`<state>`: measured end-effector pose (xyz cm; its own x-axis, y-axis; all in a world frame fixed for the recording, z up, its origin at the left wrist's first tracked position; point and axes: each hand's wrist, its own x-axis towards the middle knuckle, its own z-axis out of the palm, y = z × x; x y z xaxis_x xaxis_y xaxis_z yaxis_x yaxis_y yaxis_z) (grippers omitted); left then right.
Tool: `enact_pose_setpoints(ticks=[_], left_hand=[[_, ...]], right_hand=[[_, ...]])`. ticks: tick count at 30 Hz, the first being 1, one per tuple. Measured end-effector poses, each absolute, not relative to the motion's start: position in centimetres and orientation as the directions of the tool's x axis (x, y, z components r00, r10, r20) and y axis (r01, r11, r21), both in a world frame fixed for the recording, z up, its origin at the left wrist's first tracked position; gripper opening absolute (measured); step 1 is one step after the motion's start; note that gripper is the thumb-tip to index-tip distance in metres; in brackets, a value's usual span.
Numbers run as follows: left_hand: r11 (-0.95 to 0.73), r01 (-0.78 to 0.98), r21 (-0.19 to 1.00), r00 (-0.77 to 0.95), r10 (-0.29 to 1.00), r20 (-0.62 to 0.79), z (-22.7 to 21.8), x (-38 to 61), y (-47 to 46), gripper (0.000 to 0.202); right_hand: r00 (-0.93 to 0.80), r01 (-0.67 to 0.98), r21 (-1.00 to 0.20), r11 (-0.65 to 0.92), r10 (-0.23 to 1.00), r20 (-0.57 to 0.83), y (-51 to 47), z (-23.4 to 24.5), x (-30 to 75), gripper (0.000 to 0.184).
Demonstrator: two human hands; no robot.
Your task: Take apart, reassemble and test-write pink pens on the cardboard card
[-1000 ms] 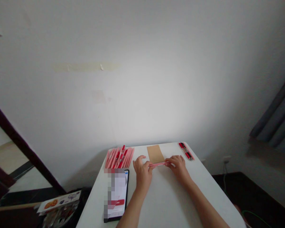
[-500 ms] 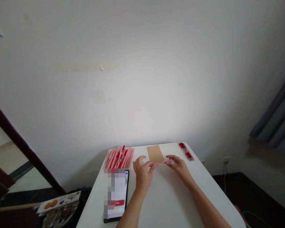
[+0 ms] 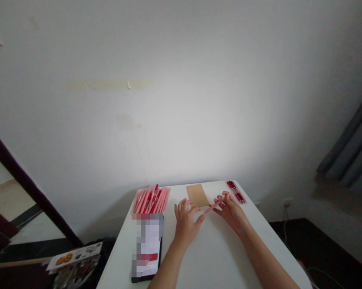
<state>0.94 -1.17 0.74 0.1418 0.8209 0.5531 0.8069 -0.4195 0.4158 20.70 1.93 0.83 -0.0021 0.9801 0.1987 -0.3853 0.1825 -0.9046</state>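
Note:
A slim pink pen [image 3: 214, 205] slants up to the right, pinched at its upper end by my right hand [image 3: 232, 212]. The pen's lower tip is just beside the thumb of my left hand [image 3: 187, 222], whose fingers are spread and hold nothing. Behind both hands, a tan card [image 3: 197, 194] lies flat on the white table [image 3: 213, 257]. A pile of pink pens [image 3: 143, 202], with a few red ones among them, is at the table's back left. Several red, black and pink pens [image 3: 237, 192] lie together at the back right.
A phone [image 3: 152, 245], its screen partly blurred, lies on the table left of my left forearm. The wall [image 3: 199, 100] rises right behind the table. Below left is a dark bag-like bin [image 3: 78, 273] with a printed sheet [image 3: 75, 255] over it.
My left fingers have let go of the pen and spread apart. In my right hand the pen has turned from nearly level to tilted, its right end higher.

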Motion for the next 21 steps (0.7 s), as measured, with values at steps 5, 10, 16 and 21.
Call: enact_pose_setpoints(ticks=[5,10,16,21], left_hand=[[-0.398,0.836,0.378,0.214,0.87,0.445,0.15,0.92,-1.27,0.038],[-0.41,0.844,0.346,0.277,0.885,0.374,0.18,0.92,-1.49,0.048],[-0.381,0.855,0.352,0.262,0.903,0.34,0.29,0.96,-1.56,0.047],[-0.382,0.855,0.349,0.263,0.902,0.342,0.22,0.97,-1.57,0.045]], right_hand=[[0.01,-0.365,-0.903,0.226,0.971,0.239,1.98,1.13,21.52,0.049],[-0.042,-0.375,-0.898,0.232,0.963,0.267,1.92,1.23,21.85,0.054],[-0.013,-0.512,-0.838,0.19,0.973,0.229,2.37,0.63,21.83,0.04],[-0.021,-0.572,-0.809,0.137,0.983,0.182,2.17,0.95,21.71,0.04]])
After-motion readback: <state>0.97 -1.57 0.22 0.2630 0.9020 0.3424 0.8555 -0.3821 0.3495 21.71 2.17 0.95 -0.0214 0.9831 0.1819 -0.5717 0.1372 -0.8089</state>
